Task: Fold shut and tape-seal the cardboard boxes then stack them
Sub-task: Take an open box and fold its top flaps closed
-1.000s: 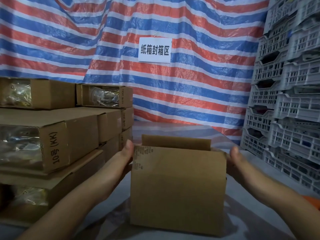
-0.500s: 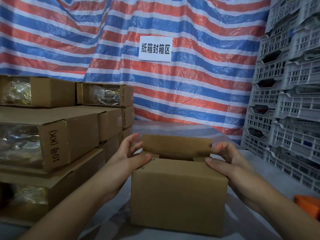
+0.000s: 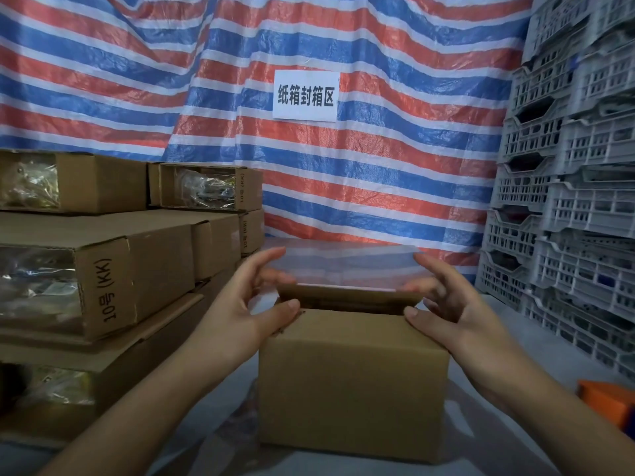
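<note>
Packing area: stacked cartons (image 3: 103, 269), plastic crates (image 3: 567, 201), striped tarp (image 3: 343, 187).

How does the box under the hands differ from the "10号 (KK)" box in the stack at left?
The box under the hands stands alone on the table, while the 10号 (KK) box lies in a stack with other boxes above and below it. The first shows plain cardboard faces; the second carries printed lettering and a shiny taped end. The first looks squat and blocky, the second long and flat. Both are brown cardboard.
</note>
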`<move>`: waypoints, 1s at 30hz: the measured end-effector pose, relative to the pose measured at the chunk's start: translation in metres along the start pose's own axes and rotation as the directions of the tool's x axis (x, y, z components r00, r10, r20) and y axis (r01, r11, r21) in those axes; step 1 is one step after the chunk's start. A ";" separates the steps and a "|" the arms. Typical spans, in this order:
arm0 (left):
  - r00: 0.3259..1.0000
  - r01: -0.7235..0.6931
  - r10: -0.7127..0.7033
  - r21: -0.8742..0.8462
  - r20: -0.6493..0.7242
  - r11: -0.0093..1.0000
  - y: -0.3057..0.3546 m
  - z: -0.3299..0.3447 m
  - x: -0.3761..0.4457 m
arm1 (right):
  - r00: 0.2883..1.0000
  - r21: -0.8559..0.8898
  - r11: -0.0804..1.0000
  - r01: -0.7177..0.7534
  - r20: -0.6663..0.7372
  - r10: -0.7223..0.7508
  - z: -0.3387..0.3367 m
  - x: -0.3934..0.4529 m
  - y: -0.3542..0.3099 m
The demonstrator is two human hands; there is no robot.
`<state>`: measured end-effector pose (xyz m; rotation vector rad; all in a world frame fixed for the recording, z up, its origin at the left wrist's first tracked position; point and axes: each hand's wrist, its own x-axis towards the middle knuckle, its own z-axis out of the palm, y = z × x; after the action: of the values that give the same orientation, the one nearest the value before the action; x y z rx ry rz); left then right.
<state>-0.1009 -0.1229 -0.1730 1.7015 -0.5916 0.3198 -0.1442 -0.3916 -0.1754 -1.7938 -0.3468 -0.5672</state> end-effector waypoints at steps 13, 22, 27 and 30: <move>0.999 -0.007 -0.004 0.231 0.047 0.973 0.004 -0.003 0.004 | 0.997 0.023 0.997 -0.080 -0.023 0.080 0.000 0.004 0.008; 0.950 -0.267 0.032 0.758 0.309 0.595 0.045 0.042 0.002 | 0.990 -0.101 0.985 -0.137 0.020 0.140 0.001 0.003 -0.005; 0.888 -0.381 -0.085 0.828 0.452 0.411 0.047 0.064 -0.005 | 0.984 -0.082 0.985 -0.149 0.082 0.155 -0.003 0.001 -0.007; 0.886 -0.405 -0.071 0.840 0.458 0.362 0.043 0.065 -0.008 | 0.980 -0.143 0.977 -0.158 0.096 0.173 -0.002 0.001 -0.010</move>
<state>-0.1382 -0.1898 -0.1553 2.9036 -1.0481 0.4963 -0.1489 -0.3910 -0.1661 -1.9669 -0.2337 -0.3845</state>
